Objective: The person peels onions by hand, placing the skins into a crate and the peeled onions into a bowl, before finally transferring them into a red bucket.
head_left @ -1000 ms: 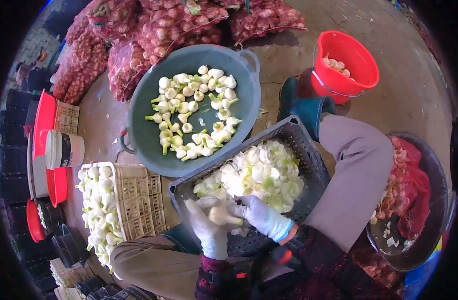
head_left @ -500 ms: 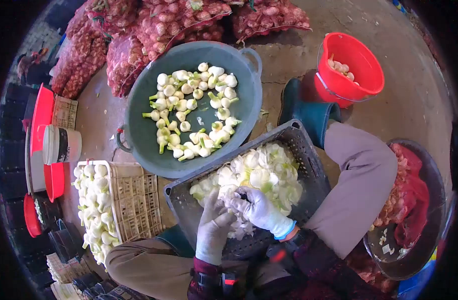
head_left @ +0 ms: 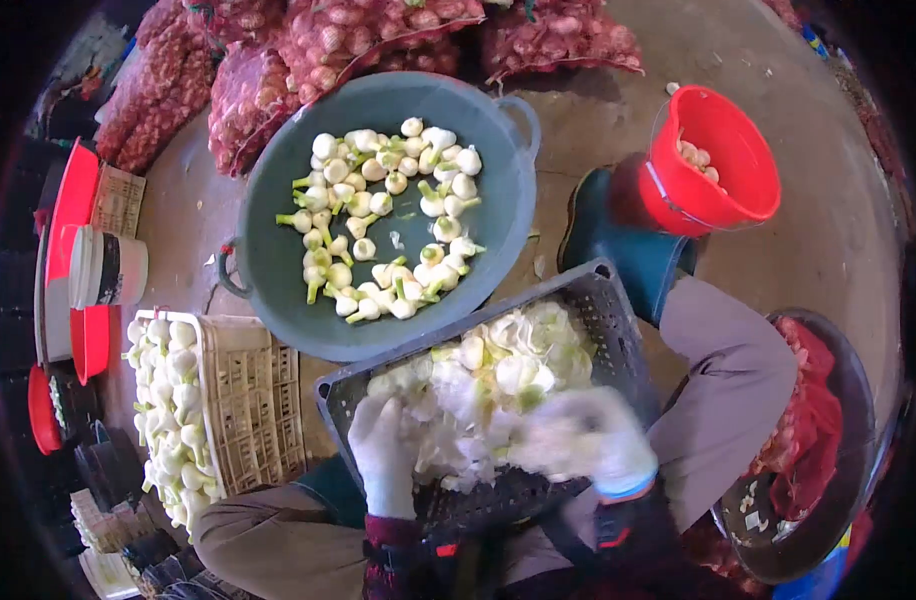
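Both of my hands wear pale gloves and work over a black plastic crate (head_left: 618,315) holding a heap of white garlic skins (head_left: 513,365). My left hand (head_left: 381,455) is over the crate's left side, its fingers bent together; what they close on, if anything, is hidden. My right hand (head_left: 593,440) is over the right side of the skins, apart from the left, and its fingers are smeared by motion. Just beyond the crate stands a large grey-green tub (head_left: 278,230) with many peeled garlic bulbs (head_left: 363,205), short green stems on them.
Left stands a cream crate (head_left: 253,390) of white bulbs (head_left: 173,400). Red net sacks (head_left: 248,105) line the back. A red bucket (head_left: 713,165) with bulbs is beyond my right boot (head_left: 618,250). A dark basin (head_left: 848,430) with a red net (head_left: 813,410) lies right of my knee.
My hands were together over the skins and have moved apart, the left leftward and the right rightward. The view has shifted slightly.
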{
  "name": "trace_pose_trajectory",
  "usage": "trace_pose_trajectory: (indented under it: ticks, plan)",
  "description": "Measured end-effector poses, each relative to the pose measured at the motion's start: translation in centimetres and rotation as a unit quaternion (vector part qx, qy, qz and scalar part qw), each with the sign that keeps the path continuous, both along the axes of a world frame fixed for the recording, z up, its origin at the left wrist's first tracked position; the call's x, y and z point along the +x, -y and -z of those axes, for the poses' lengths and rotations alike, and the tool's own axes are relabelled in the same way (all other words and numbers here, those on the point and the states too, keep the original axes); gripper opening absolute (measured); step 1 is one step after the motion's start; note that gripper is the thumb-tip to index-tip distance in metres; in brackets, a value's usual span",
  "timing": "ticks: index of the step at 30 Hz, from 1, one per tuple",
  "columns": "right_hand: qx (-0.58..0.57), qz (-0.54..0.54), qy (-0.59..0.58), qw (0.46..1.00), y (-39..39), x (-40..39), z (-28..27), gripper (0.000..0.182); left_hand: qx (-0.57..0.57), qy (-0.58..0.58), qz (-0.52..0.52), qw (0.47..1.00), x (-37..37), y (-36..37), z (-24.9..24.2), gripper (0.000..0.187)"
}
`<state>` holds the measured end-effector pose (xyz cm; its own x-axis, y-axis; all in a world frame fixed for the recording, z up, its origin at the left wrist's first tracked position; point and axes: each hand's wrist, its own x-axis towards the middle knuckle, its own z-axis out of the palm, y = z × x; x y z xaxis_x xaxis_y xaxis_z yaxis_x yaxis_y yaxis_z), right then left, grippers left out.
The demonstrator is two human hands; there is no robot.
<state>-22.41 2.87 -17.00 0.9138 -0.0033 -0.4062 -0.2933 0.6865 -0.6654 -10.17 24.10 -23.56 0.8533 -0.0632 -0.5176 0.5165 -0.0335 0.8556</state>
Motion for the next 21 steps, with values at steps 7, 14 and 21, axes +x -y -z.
trace_pose_trajectory:
  ticks: [7, 14, 21]
  plan:
    - [-0.550, 0.016, -0.102, 0.828, 0.2, 0.4, 4.8, 0.020, 0.357, 0.355, 0.316, 0.804, 0.3, 5.7, 4.0, 0.034]
    - [-0.432, -0.006, -0.092, 0.897, 0.6, -0.4, 5.0, 0.017, 0.470, 0.249, 0.424, 0.733, 0.4, 5.8, 6.9, 0.038]
    - [-0.469, 0.148, -0.059, 0.869, 0.3, -0.9, 5.4, 0.020, 0.208, 0.141, 0.249, 0.935, -0.1, 4.2, 4.3, 0.051]
